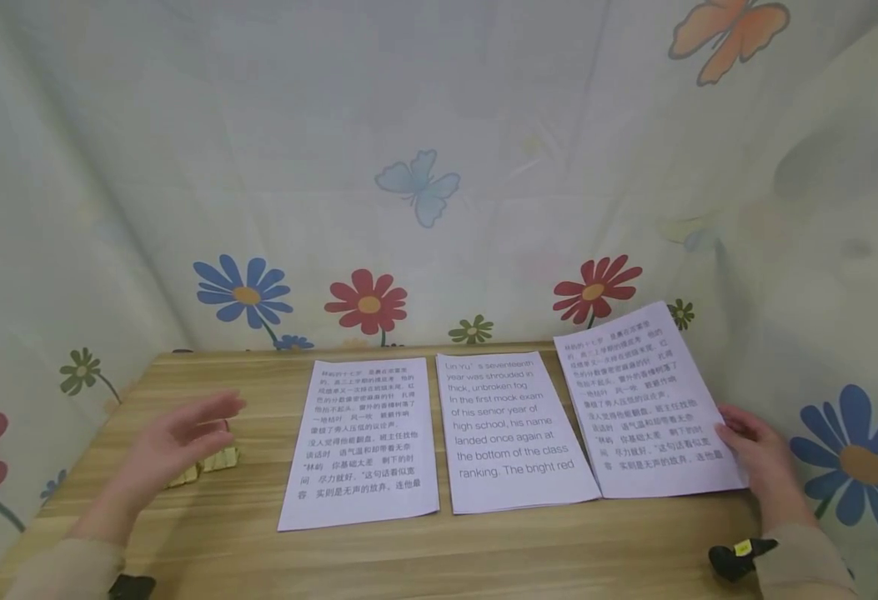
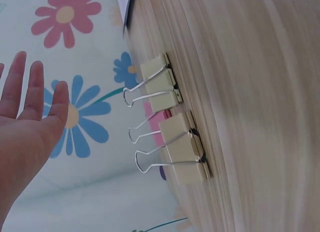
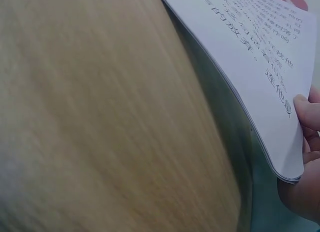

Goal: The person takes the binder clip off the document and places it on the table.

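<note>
My right hand [image 1: 763,458] pinches the right edge of a stack of printed paper [image 1: 629,392], thumb on top; in the right wrist view the near corner of this stack is lifted off the table. My left hand [image 1: 183,437] hovers over the table's left part with its fingers extended, holding nothing. Just beyond and beneath it sit binder clips: a cream one [image 2: 182,147], a paler one [image 2: 161,82], and a pink one [image 2: 158,124] partly hidden behind them. In the head view the left hand covers part of the clips [image 1: 219,458].
Two more paper stacks lie flat on the wooden table [image 1: 363,558]: one with Chinese text [image 1: 363,442] and, in the middle, one with English text [image 1: 509,433]. A flower-printed curtain [image 1: 318,217] encloses the back and sides. Each wrist wears a black strap device [image 1: 731,562].
</note>
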`<state>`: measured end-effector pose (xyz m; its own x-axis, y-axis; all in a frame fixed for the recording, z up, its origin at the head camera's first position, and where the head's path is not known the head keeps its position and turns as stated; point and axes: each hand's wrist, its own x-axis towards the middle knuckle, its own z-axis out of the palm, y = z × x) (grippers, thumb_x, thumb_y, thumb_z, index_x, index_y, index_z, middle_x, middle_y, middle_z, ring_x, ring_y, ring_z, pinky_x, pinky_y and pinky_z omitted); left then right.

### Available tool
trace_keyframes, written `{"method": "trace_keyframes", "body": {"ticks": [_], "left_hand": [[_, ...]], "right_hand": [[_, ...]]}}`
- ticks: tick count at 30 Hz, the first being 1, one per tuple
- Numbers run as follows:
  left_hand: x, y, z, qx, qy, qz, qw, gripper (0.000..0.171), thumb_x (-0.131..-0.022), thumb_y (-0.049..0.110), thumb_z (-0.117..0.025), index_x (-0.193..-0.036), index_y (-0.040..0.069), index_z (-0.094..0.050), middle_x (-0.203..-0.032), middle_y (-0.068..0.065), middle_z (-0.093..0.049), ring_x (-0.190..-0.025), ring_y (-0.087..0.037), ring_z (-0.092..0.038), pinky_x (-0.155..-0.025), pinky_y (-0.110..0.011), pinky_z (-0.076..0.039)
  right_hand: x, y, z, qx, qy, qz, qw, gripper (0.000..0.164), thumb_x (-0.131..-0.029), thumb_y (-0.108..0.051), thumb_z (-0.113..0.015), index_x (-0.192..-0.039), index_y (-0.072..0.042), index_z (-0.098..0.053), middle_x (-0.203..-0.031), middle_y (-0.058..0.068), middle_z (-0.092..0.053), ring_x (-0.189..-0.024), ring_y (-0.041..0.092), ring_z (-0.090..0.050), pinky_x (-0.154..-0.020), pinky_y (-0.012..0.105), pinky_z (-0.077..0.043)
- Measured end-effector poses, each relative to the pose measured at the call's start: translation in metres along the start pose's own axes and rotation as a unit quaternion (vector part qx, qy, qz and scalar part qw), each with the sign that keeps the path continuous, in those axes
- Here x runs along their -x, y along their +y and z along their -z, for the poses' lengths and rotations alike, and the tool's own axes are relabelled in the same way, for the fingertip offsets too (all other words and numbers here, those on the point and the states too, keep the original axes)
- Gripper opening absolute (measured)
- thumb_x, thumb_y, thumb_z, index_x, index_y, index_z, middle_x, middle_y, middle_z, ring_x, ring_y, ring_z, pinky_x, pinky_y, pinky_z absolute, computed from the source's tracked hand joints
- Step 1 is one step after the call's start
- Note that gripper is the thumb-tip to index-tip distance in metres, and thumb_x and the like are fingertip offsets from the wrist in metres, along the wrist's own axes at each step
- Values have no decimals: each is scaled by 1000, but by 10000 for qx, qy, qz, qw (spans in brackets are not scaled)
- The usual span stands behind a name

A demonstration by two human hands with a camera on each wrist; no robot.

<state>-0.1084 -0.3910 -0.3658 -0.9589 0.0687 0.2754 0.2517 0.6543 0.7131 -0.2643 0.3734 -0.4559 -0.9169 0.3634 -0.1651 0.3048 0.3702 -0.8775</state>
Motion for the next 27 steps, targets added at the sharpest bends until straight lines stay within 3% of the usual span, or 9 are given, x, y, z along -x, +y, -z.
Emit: {"method": "trace_keyframes", "body": {"ticks": [12,21,27], "left_hand": [[-8,7,-22,49,-172,-245,9995,50,-95,19,-69,-142,16,-54,-135,-7,-61,-115,0,-57,-91,-18,-48],[-15,12,-40,-26,-386,-283,9988,48,-95,25,-70,-141,19,-55,-134,-1,-62,-119,0,-54,-96,-27,-49],[-19,18,-56,317,-519,-265,9978,49,-93,19,-71,-140,13,-56,-135,-4,-61,-121,-3,-53,-99,-34,-48]], "right_hand": [[-4,7,-5,274,-2,209,9994,52,-101,-15,-57,-149,-3,-40,-146,25,-41,-127,40,-41,-99,53,-39],[-6,9,-7,768,-3,431,9961,48,-101,-12,-55,-146,-1,-43,-141,27,-43,-120,42,-44,-92,52,-41],[-4,8,-10,1020,44,647,9927,46,-100,-7,-55,-143,3,-45,-138,30,-44,-120,46,-42,-94,57,-40]]}}
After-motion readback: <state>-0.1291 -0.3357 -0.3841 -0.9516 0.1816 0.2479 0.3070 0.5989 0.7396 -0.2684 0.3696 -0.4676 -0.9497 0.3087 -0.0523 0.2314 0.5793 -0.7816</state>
